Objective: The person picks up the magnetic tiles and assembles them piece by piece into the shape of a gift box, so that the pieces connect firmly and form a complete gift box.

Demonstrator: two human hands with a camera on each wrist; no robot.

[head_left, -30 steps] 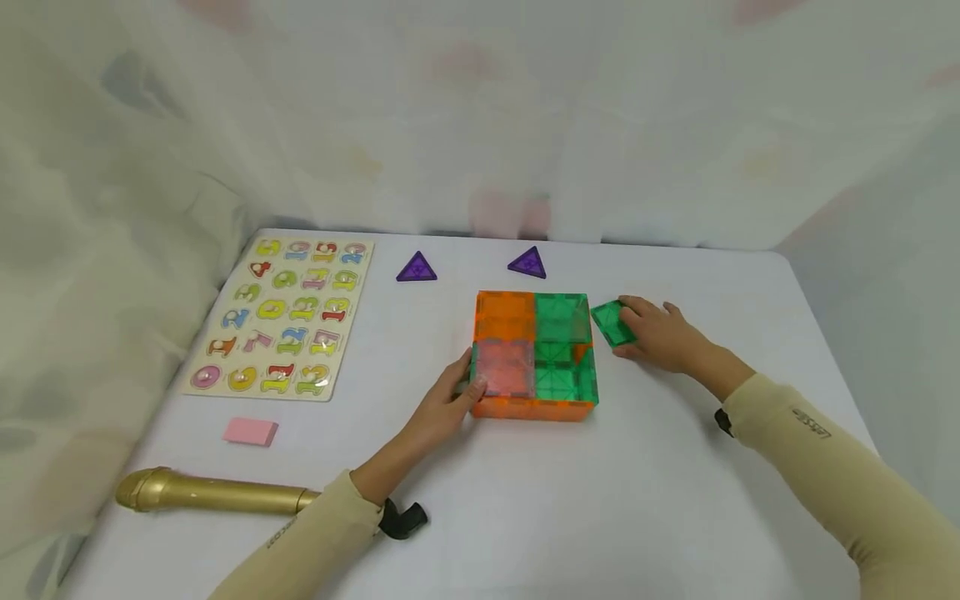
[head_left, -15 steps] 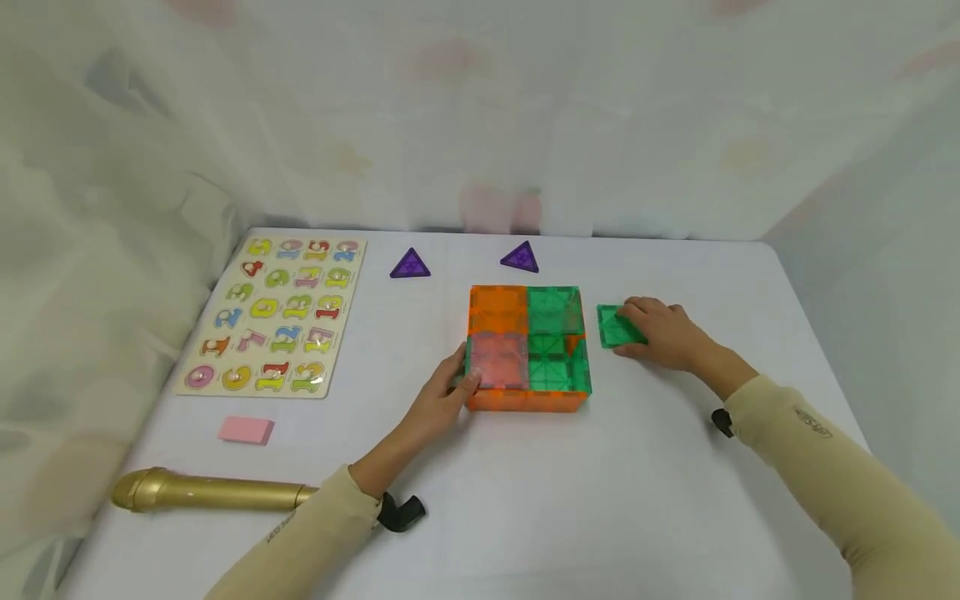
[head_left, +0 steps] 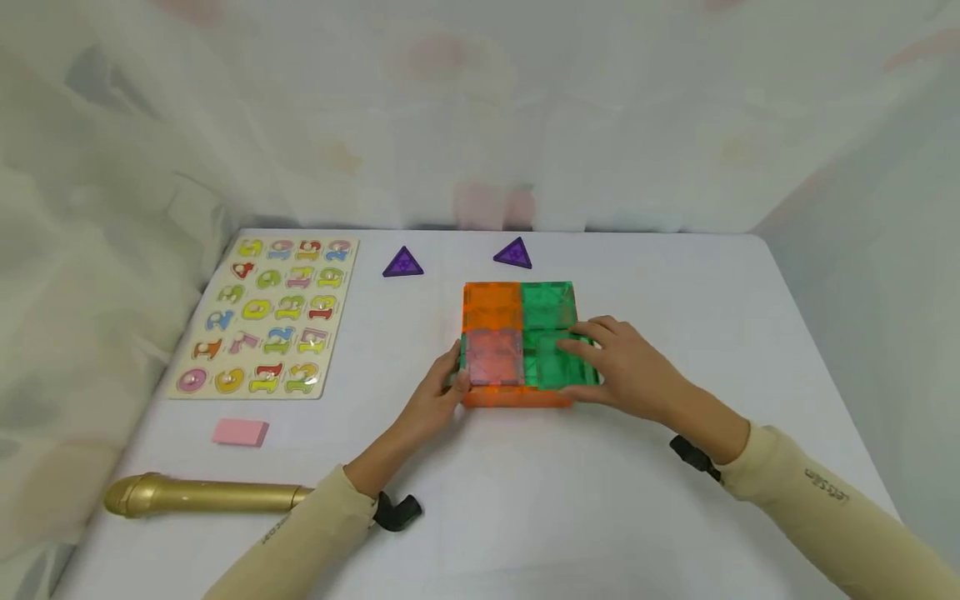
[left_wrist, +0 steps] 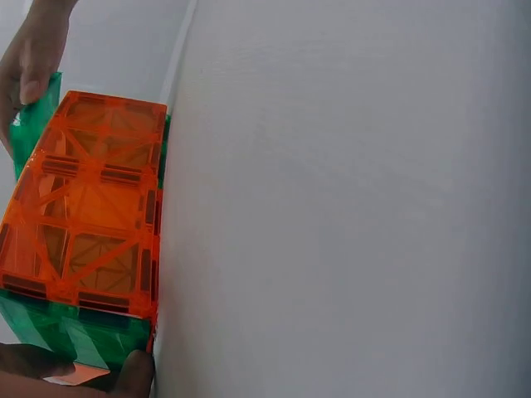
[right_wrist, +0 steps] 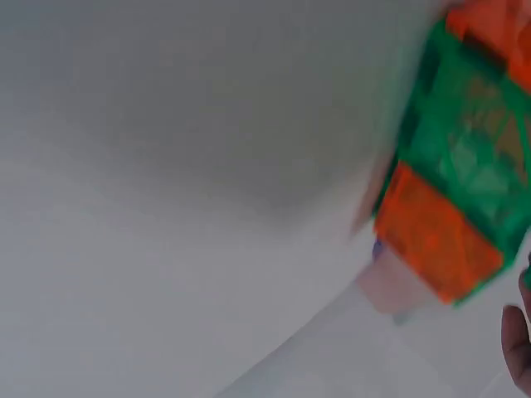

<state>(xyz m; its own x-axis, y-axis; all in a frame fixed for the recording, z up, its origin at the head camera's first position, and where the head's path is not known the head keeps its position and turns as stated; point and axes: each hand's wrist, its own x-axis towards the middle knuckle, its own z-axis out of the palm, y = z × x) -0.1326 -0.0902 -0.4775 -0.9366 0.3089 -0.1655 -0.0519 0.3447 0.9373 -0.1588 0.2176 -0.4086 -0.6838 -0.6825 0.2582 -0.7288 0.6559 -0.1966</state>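
Observation:
A low box of see-through magnetic tiles (head_left: 492, 305) stands on the white table, its top made of orange, pink and green squares. My left hand (head_left: 433, 395) grips its left side, thumb at the near corner; in the left wrist view that thumb (left_wrist: 136, 375) lies by the green end of the box. Between thumb and fingers, my right hand (head_left: 637, 372) pinches a green square magnetic tile (head_left: 558, 363). This tile overlaps the front right quarter of the top. Right-hand fingers (right_wrist: 516, 342) show at the edge of the blurred right wrist view.
Two purple triangle tiles (head_left: 402, 262) lie behind the box. To the left are a number puzzle board (head_left: 258, 329), a pink block (head_left: 240, 432) and a gold microphone (head_left: 213, 496), partly behind the left sleeve. A patterned curtain (head_left: 615, 125) hangs behind the table.
My right hand has lifted the green tile from the table right of the box and carried it left over the front right quarter. My left hand keeps its grip on the box.

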